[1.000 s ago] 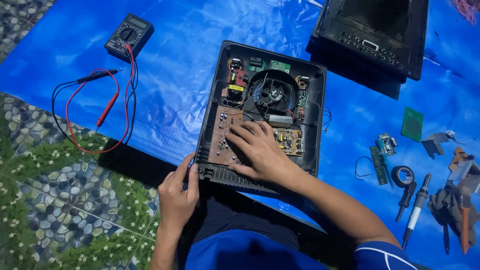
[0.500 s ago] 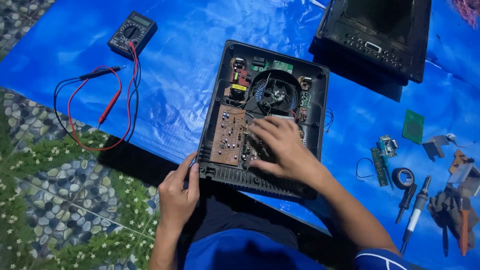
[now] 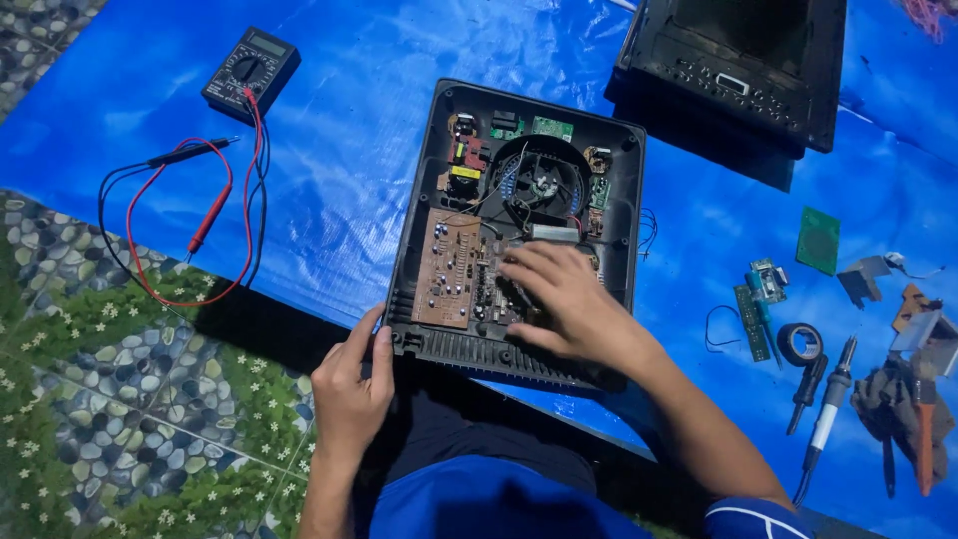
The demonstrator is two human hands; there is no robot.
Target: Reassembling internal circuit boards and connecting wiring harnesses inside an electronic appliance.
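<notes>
we see the open black case (image 3: 424, 215) lying flat on the blue tarp (image 3: 349, 150), its near edge just in front of our lap. our left hand (image 3: 351, 384) holds the case's near left corner, its grip narrow, thumb on the rim and fingers curled under the edge. our right hand (image 3: 564, 299) rests palm down inside the case, fingers spread over the right part of the brown board (image 3: 446, 268); whether its grip pinches any part there we cannot tell. behind the hand sits the round fan (image 3: 539, 185), with small green boards along the case's far wall. to the far left lies the meter (image 3: 250, 71), its red probe (image 3: 210, 218) and black probe (image 3: 190, 152) stretched on the tarp, leads looping onto the pebble floor (image 3: 110, 399). a second black housing (image 3: 738, 70) stands beyond the case to the right. on the right lie a green chip board (image 3: 818, 240), a tape roll (image 3: 798, 343), a screwdriver (image 3: 806, 392) and a soldering iron (image 3: 828, 419), well apart from both hands.
</notes>
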